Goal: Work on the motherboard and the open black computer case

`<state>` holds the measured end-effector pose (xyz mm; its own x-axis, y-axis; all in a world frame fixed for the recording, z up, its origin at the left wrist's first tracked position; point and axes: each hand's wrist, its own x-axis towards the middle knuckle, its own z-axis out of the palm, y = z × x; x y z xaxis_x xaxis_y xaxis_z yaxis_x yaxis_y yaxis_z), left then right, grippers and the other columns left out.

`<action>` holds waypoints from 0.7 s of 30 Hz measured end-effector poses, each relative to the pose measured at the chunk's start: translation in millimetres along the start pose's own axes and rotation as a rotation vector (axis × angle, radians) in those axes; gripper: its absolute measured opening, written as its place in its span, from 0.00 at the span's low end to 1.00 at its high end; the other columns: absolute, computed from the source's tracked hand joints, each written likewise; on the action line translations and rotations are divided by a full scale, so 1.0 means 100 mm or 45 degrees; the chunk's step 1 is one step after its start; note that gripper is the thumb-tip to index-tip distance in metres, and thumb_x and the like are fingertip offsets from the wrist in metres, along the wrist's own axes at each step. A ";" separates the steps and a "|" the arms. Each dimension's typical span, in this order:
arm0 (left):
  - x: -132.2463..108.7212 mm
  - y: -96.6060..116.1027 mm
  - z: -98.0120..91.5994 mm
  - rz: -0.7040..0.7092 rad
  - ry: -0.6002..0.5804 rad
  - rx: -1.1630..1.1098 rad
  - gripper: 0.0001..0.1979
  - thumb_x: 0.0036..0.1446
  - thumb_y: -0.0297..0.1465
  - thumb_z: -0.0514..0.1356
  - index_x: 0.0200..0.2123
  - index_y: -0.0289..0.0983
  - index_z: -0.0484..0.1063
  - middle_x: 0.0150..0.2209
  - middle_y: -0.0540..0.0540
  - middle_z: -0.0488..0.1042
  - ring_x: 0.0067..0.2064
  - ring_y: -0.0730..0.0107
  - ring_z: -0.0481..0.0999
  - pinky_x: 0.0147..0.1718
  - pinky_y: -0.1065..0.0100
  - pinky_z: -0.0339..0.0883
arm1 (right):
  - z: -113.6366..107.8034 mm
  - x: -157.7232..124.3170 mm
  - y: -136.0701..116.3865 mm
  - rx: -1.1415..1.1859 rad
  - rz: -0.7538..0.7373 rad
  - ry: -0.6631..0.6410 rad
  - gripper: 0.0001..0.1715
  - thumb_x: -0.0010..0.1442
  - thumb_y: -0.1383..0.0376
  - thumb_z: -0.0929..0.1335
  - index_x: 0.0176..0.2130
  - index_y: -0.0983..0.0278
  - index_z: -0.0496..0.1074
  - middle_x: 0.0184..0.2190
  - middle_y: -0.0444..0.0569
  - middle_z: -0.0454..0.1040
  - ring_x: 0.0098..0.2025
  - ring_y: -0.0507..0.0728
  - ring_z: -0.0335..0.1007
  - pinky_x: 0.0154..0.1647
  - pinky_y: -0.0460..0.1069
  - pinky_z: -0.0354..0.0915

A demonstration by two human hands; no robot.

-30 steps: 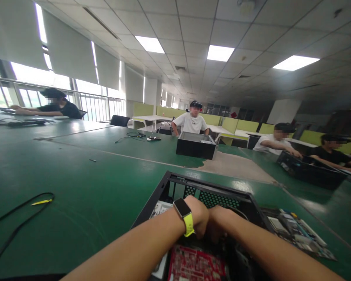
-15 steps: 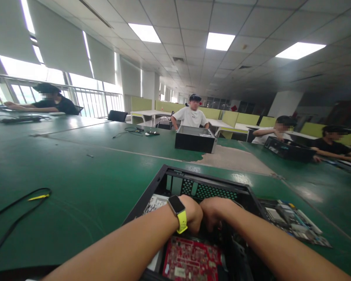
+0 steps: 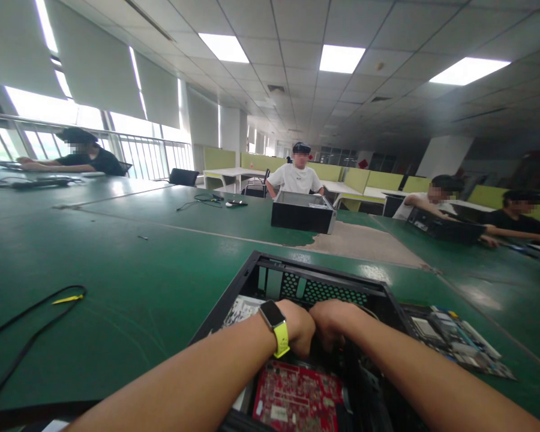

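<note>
A black computer case (image 3: 319,267) lies open on the green table in front of me. Both hands reach down inside it, side by side near its middle. My left hand (image 3: 300,327), below a watch with a yellow-green strap (image 3: 279,339), has its fingers curled downward. My right hand (image 3: 333,321) is bent in the same way close beside it. The fingertips of both are hidden, so what they grip cannot be made out. A red circuit board (image 3: 292,396) lies in the near part of the case, below the left wrist. A whitish metal part (image 3: 242,307) is at the case's left side.
Right of the case lies a loose motherboard (image 3: 459,339). A black cable with a yellow tag (image 3: 67,299) rests on the table (image 3: 153,282) at left. Across the table stands another computer case (image 3: 301,217) before a seated person (image 3: 297,179). Other people sit at both sides.
The view has shifted slightly. My hands stay in the case at nearly the same spot, with only a small movement. At right, a co-worker's arm has lowered over their case.
</note>
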<state>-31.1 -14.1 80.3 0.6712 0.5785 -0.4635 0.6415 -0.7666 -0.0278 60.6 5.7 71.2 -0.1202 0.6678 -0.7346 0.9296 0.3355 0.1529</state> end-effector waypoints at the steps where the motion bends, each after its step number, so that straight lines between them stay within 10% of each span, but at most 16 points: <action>1: -0.01 0.01 -0.02 -0.002 -0.043 0.035 0.17 0.50 0.35 0.61 0.42 0.32 0.77 0.41 0.34 0.78 0.40 0.52 0.78 0.37 0.62 0.72 | 0.00 -0.02 -0.01 -0.008 0.004 0.003 0.16 0.39 0.71 0.75 0.14 0.65 0.65 0.17 0.43 0.71 0.35 0.60 0.76 0.41 0.52 0.70; 21: 0.01 0.01 -0.01 -0.019 -0.127 0.067 0.20 0.52 0.36 0.59 0.45 0.31 0.76 0.44 0.34 0.77 0.41 0.52 0.77 0.38 0.62 0.71 | 0.00 -0.03 -0.03 -0.115 0.032 0.035 0.09 0.40 0.67 0.76 0.26 0.63 0.76 0.27 0.45 0.78 0.34 0.59 0.76 0.37 0.49 0.70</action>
<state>-29.4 -13.6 80.6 0.6198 0.5613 -0.5484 0.6290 -0.7732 -0.0804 58.5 2.9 73.5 -0.1076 0.6945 -0.7114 0.8973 0.3760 0.2313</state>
